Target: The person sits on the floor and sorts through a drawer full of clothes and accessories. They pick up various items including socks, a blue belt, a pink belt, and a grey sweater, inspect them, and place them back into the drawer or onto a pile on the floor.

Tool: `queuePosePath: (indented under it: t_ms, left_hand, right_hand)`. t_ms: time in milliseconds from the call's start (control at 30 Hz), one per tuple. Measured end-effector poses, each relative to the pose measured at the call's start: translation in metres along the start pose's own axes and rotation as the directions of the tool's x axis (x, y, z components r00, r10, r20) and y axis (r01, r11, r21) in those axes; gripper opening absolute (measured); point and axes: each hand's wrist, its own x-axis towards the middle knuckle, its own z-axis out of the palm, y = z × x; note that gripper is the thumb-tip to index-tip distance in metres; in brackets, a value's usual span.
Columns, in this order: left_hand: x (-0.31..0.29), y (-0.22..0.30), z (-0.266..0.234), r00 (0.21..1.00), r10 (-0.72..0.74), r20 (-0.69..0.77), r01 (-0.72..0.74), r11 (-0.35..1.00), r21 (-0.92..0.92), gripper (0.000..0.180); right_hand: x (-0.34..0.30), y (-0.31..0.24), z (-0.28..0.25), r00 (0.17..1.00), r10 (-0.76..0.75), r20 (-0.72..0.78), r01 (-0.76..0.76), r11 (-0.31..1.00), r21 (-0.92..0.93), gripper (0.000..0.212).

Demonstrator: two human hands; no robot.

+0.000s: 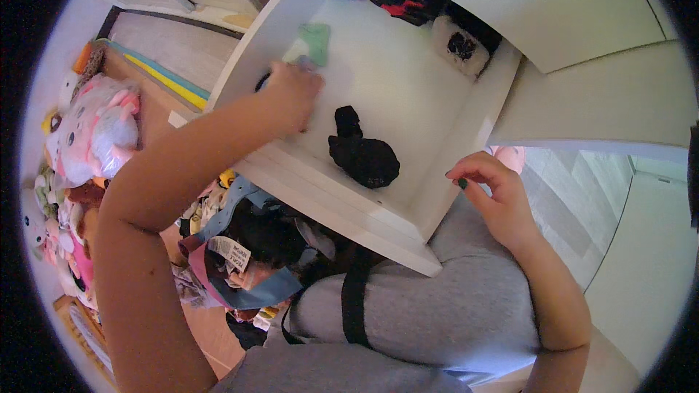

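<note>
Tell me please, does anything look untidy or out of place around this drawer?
Yes: clothes below the open white drawer lie in a jumbled heap, looking unsorted, with a white label exposed. I see no clear damage.

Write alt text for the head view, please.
A person's left hand is inside an open white drawer, close to a green cloth, with a black cloth nearby; the right hand is outside, to the drawer's right.

Mint-green cloth (315, 42), perhaps folded, lies in drawer (393, 58).
</note>
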Motion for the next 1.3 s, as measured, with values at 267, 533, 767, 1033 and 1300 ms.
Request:
queuePosePath:
  t_ms: [267, 533, 767, 1033, 1300]
  left_hand:
    - [0.026, 0.05, 0.002, 0.819, 0.572, -0.045, -0.569, 0.802, -0.181, 0.043]
    - [-0.033, 0.038, -0.044, 0.806, 0.403, -0.434, -0.451, -0.056, -0.891, 0.022]
    - [-0.074, 0.054, -0.051, 0.794, 0.363, -0.487, -0.282, -0.49, -0.825, 0.028]
    - [-0.077, 0.041, -0.027, 0.905, 0.123, -0.407, -0.422, 0.148, -0.895, 0.018]
    - [-0.077, 0.046, -0.01, 0.776, -0.122, -0.618, -0.541, 0.373, -0.753, 0.031]
  right_hand:
    - [0.001, -0.007, 0.0, 0.999, -0.005, 0.044, 0.007, 0.999, -0.05, 0.015]
    - [0.008, -0.019, -0.003, 0.987, 0.159, -0.021, -0.127, 0.855, 0.503, 0.041]
    - [0.003, -0.034, -0.008, 0.983, 0.184, -0.006, -0.149, 0.813, 0.562, 0.038]
    - [-0.004, -0.036, -0.012, 0.968, 0.142, -0.209, 0.012, 0.799, 0.602, 0.035]
    - [-0.009, -0.035, -0.01, 0.981, 0.074, -0.177, 0.05, 0.793, 0.607, 0.036]
